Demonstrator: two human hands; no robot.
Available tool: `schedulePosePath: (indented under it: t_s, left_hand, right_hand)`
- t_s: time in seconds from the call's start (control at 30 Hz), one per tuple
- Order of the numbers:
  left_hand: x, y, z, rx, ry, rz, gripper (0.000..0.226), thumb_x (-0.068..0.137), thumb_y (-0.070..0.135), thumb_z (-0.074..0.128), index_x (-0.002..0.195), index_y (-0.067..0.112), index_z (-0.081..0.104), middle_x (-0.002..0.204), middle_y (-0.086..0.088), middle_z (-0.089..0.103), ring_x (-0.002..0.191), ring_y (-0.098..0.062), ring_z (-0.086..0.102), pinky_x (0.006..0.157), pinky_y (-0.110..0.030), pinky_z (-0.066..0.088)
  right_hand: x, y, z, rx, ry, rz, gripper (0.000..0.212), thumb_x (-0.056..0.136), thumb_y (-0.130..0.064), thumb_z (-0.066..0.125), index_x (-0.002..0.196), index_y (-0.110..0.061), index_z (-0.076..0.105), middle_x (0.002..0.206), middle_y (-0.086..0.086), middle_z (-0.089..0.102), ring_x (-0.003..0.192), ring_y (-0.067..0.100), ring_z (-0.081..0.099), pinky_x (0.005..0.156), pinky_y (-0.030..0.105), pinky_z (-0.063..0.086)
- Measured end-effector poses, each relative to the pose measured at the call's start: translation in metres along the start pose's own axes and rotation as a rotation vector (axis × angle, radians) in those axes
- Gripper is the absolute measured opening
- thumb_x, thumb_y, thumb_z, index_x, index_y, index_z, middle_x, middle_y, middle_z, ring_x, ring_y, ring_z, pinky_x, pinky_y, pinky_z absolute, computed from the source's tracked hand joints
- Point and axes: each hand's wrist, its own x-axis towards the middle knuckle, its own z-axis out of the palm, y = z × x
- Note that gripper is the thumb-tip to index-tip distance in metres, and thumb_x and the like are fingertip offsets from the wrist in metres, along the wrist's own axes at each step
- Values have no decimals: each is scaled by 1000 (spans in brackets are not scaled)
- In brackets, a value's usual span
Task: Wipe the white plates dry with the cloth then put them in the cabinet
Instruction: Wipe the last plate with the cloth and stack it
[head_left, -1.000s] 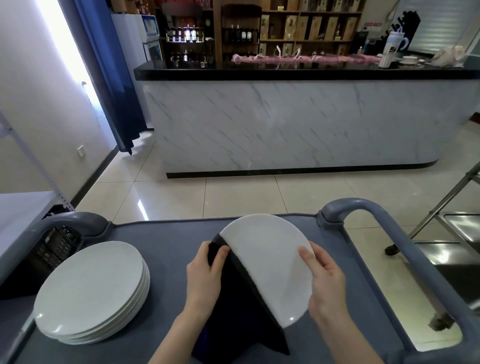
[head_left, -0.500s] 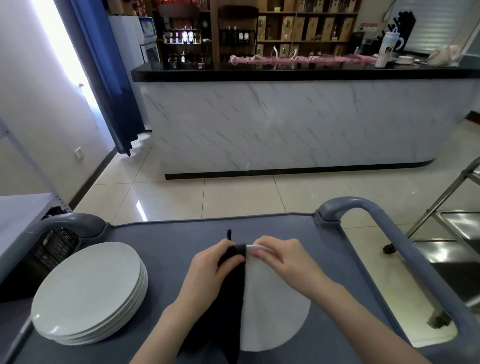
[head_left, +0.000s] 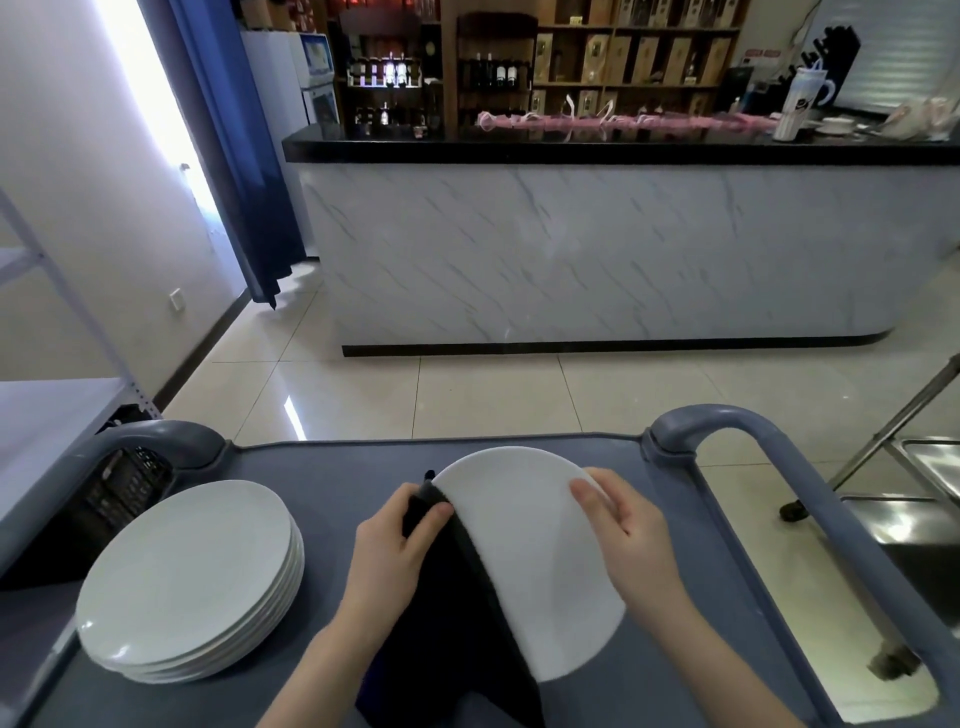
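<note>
1. The round white ceramic plate (head_left: 540, 561) is held up off the grey plastic cart (head_left: 322, 478), tilted, its face turned toward the person. It sits between the two hands.
2. The right hand (head_left: 623, 530) grips the plate's right rim, thumb laid on the face and fingers curled behind.
3. The left hand (head_left: 389, 545) pinches the black cloth (head_left: 457, 613) against the plate's left edge. The cloth hangs down from there and covers the left part of the plate.
4. The bare white face lies to the right of the cloth hand, toward the gripping hand. I'd judge the wipe has to sweep that way, or the plate be turned under the cloth.
5. A stack of white plates (head_left: 187, 577) rests on the cart, well to the left of the left hand.
</note>
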Motion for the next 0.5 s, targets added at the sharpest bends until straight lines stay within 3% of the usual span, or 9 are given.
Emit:
schedulePosePath:
  t_s: [0.13, 0.27, 0.33, 0.5]
  left_hand:
    - [10, 7, 0, 52, -144, 64, 22, 91, 25, 67, 77, 38, 57, 68, 15, 63, 62, 1, 54, 58, -11, 39]
    - [17, 14, 13, 174, -295, 173, 18, 88, 30, 70, 81, 35, 54, 70, 19, 61, 63, 0, 53, 59, -13, 39]
    - [19, 17, 16, 155, -245, 165, 23, 88, 29, 71, 76, 38, 53, 67, 20, 59, 61, 1, 51, 58, -12, 38]
    - [19, 11, 11, 19, 89, 43, 18, 91, 25, 67, 78, 35, 60, 72, 14, 64, 66, 1, 56, 61, -13, 40]
  right_hand:
    - [20, -12, -12, -187, -211, -81, 19, 95, -47, 53, 94, -32, 65, 77, -1, 66, 71, 18, 58, 65, 20, 44]
    - [23, -12, 3, -357, -412, -120, 19, 97, -46, 54, 95, -31, 64, 74, 5, 64, 70, 24, 57, 71, 40, 47]
    - [19, -12, 9, -291, -341, -128, 16, 97, -42, 57, 92, -30, 66, 72, 3, 64, 69, 22, 57, 70, 40, 46]
    - [8, -7, 13, 28, 60, -21, 15, 97, -30, 60, 86, -27, 70, 77, -6, 69, 70, 8, 58, 65, 20, 44]
